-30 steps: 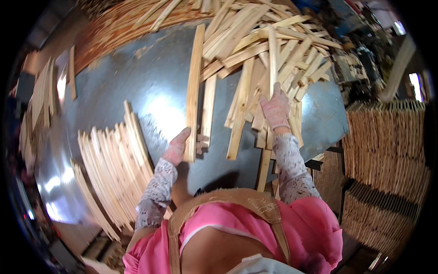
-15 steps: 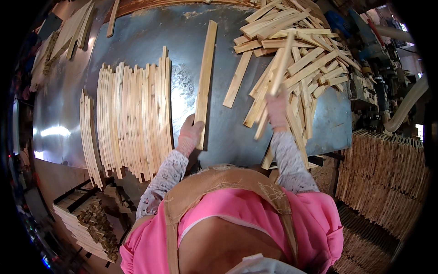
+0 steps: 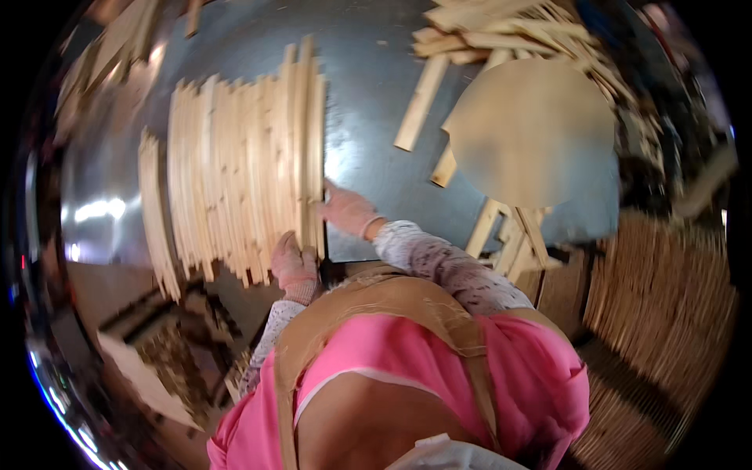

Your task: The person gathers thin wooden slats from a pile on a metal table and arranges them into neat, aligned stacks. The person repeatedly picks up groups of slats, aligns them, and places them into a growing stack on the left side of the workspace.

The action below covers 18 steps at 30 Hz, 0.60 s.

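A row of narrow pale wooden strips [image 3: 235, 172] lies side by side on the metal-topped table, left of centre. At the near end of the row's right side, my left hand [image 3: 295, 268], in a pinkish glove, is closed around a wooden strip's end. My right hand [image 3: 350, 211], gloved alike, reaches across from the right. Its fingers are apart and touch the outer edge of the rightmost strip [image 3: 316, 157]; motion blur softens them. The rightmost strips stick out farther at the far end than most of the row.
A loose pile of strips [image 3: 501, 39] lies at the far right, partly covered by a round blurred patch. One separate strip [image 3: 421, 102] lies left of it. A smaller group of strips [image 3: 157, 211] flanks the row. Stacked wood [image 3: 658, 290] stands at the right.
My left hand has brought its strip leftward to the row. My right hand has left the pile and crossed over to the row's right edge. The row's right side is wider. The view has shifted.
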### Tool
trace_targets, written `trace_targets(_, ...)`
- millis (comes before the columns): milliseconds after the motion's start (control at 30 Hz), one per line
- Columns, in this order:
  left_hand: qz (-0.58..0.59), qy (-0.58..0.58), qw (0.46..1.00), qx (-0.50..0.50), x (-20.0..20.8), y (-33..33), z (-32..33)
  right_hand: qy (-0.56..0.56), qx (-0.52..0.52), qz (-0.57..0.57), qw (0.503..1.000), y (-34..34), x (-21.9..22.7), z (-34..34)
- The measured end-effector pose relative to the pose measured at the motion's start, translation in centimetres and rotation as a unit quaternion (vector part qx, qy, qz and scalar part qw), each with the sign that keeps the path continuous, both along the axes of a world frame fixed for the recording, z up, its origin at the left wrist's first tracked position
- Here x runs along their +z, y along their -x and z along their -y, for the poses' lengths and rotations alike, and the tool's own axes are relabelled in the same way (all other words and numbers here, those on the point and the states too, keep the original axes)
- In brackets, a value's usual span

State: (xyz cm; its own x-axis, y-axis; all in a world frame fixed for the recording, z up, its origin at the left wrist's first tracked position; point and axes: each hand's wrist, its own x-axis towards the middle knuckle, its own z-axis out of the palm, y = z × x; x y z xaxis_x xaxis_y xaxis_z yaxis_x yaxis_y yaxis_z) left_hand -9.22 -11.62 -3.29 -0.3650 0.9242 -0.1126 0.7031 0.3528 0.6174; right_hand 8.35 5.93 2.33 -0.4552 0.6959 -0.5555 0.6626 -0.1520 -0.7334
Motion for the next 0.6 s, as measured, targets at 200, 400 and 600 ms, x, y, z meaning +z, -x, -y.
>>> trace_targets(200,-0.127,0.123,0.979,0.099,9.6,4.7,-1.2,0.01,0.066,0.101,0.993,3.3,3.6,-2.5)
trace_targets(400,-0.247,0.068,0.925,0.28,5.0,26.4,7.4,-0.097,0.04,-0.052,0.993,4.0,-3.3,-0.2)
trace_targets(600,-0.303,0.124,0.925,0.194,5.2,34.2,7.3,-0.068,0.01,0.093,0.993,4.4,-1.1,-1.7)
